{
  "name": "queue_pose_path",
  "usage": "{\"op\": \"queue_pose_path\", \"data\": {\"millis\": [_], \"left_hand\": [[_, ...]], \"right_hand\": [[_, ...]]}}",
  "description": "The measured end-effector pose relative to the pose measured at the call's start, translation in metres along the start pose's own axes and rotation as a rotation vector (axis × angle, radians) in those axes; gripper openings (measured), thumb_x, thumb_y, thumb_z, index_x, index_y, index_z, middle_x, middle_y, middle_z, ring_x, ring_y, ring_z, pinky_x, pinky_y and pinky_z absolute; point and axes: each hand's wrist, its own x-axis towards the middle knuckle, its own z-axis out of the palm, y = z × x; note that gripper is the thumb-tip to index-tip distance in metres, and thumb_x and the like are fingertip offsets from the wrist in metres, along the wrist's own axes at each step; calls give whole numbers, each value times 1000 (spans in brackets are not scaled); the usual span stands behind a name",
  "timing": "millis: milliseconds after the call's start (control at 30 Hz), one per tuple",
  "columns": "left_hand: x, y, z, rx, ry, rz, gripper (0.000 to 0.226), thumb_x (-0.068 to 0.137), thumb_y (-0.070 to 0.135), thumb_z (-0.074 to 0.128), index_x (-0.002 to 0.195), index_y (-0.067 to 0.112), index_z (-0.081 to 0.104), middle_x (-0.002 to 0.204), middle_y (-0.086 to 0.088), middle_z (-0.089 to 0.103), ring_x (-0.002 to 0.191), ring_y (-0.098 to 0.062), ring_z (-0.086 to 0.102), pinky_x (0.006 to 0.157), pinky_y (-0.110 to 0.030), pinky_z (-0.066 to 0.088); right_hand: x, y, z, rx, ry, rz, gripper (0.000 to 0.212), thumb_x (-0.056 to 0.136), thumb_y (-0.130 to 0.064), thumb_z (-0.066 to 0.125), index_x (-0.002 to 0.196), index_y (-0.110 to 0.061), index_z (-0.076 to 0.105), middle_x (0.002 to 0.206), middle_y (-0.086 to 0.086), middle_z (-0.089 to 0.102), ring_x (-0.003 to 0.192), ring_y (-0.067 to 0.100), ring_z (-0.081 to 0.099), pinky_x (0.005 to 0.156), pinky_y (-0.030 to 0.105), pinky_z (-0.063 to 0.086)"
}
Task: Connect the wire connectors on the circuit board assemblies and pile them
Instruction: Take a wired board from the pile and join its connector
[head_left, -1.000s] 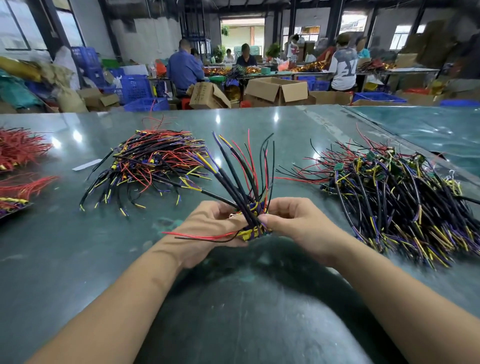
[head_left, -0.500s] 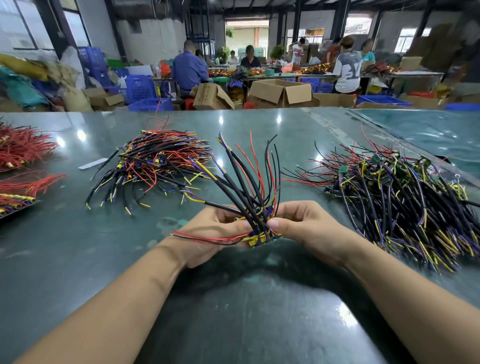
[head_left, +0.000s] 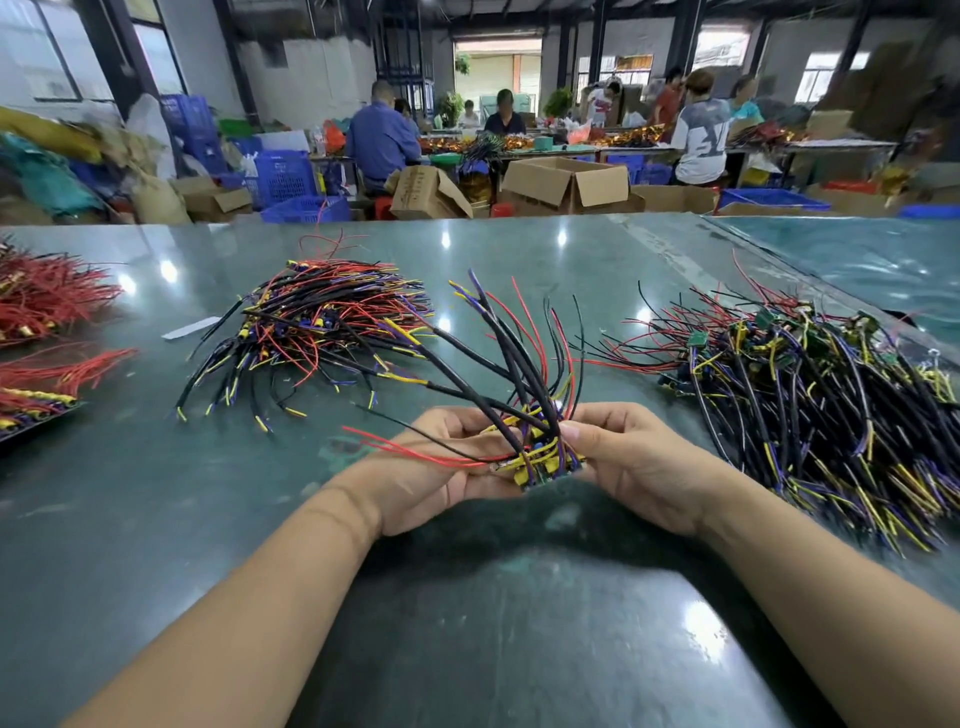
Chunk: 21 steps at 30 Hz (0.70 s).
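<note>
Head view, your hands: your left hand (head_left: 457, 457) and right hand (head_left: 628, 462) meet just above the green table (head_left: 156, 519), right in front of you.
Head view, left grip: your left fingers curl round the base of a bundle of wired boards (head_left: 540, 462) and hold it.
Head view, right grip: your right thumb and fingers pinch the same bundle at its right edge, beside the yellow connectors.
Head view, the bundle: the small boards sit low, between your palms; the black, red and purple wires fan up and away from you, and a few red ones trail left over your left hand.
Head view, long axis: it runs from the boards at your palms out toward the far side of the table, leaning slightly left.
Head view, which connector: too crowded and small to tell which pair is being joined.
Head view, left pile (head_left: 322, 322): loose wires, ahead and to the left, well apart from your hands.
Head view, right pile (head_left: 810, 384): wired boards, near your right hand, which looks the nearer one for setting down.
Head view, far left: red wire bunches (head_left: 47, 296) at the table edge.
</note>
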Motion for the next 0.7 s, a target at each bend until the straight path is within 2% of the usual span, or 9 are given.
{"op": "queue_pose_path", "data": {"millis": [100,167,233,300,367,467,567,667,700], "left_hand": [[-1,1,-4,-9,-51,-20,20,77,12,64,93,8,75,87,-4,73,72,-12,70,59,-25,57],[-1,2,-5,-8,-74,-11,17,77,12,66,89,13,77,84,-2,74,71,-12,70,59,-25,57],[-3,3,-7,-12,-84,-27,16,77,8,67,82,18,78,80,0,74,67,-12,70,59,-27,57],[-6,6,-13,-12,-125,-65,17,73,7,72,85,17,78,77,-1,72,61,-12,68,62,-27,58],[-8,8,-18,-16,-118,-74,17,75,10,70,90,11,77,74,-3,69,59,-13,66,63,-26,58],[-5,11,-16,-85,56,1,17,75,13,62,81,9,76,67,-4,68,59,-16,68,61,-25,58],[3,14,-12,-214,223,168,19,68,18,63,85,8,67,65,-1,67,58,-12,66,58,-22,56],[10,14,-13,-314,542,406,4,76,14,64,79,16,63,61,7,60,47,-1,50,44,-13,41],[11,12,-16,-348,688,486,9,83,9,63,79,17,61,61,8,56,45,0,44,42,-12,36]], "right_hand": [[-1,-4,-3,-8,-31,36,67,71,-18,74,116,23,47,115,36,56,98,35,60,86,41,53],[-1,-4,-2,-15,-37,38,70,66,-21,77,115,22,50,111,30,61,93,29,66,81,36,56],[-1,-6,-1,-8,-18,31,61,65,-18,78,110,18,57,104,23,66,86,23,68,75,30,56],[-2,-9,-3,46,21,-1,40,65,-15,82,97,5,70,88,11,72,74,13,68,66,22,55],[-1,-10,-5,73,91,-27,19,69,-15,72,84,-5,76,78,4,73,67,7,68,62,18,55],[5,-6,-5,37,242,-60,15,75,-10,63,81,-6,76,80,6,72,65,11,64,56,16,51],[14,1,1,-75,501,-81,11,83,-16,67,77,-8,73,74,11,65,53,10,43,39,13,31],[19,4,1,-261,676,-103,22,85,-23,68,65,-16,75,65,9,65,46,9,31,41,15,26],[19,4,1,-282,710,-106,24,85,-25,68,62,-21,75,64,9,62,48,11,29,46,19,25]]}}
